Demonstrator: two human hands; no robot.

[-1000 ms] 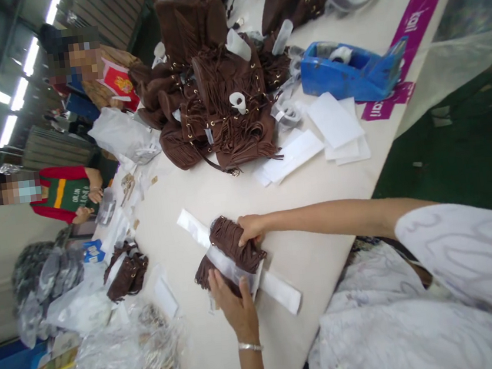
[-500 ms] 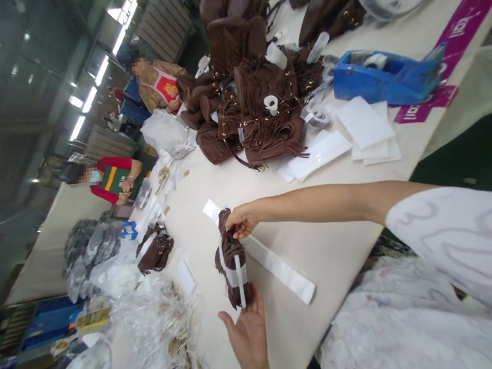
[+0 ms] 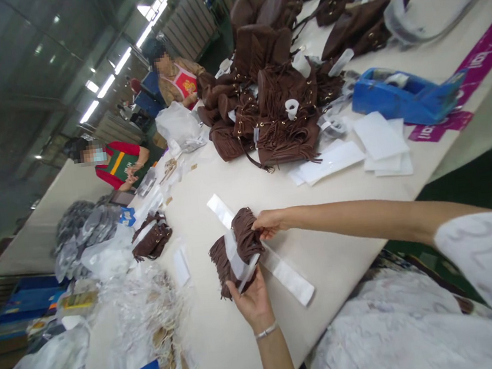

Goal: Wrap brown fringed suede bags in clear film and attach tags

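Observation:
A small brown fringed bag (image 3: pixel 245 232) with a white band (image 3: pixel 235 257) round its middle is held tilted over the table, between my two hands. My left hand (image 3: pixel 254 299), wearing a bracelet, grips its lower end, thumb on the near face and fingers mostly hidden behind. At the upper end, my right hand (image 3: pixel 270 223) pinches the bag's edge with closed fingers. Beneath the bag lies a long white strip (image 3: pixel 289 274), its far end showing beyond the bag.
A heap of brown fringed bags (image 3: pixel 281 103) lies farther up the table. Beside it are a blue tape dispenser (image 3: pixel 404 95) and white sheets (image 3: pixel 380 139). Another banded bag (image 3: pixel 152 236) and crumpled clear plastic (image 3: pixel 140 309) lie left. Two people (image 3: pixel 121 163) work across the table.
The bag has turned from its narrow side to show its fringed face. My left hand, open at its lower end before, has closed on it. The view has shifted slightly.

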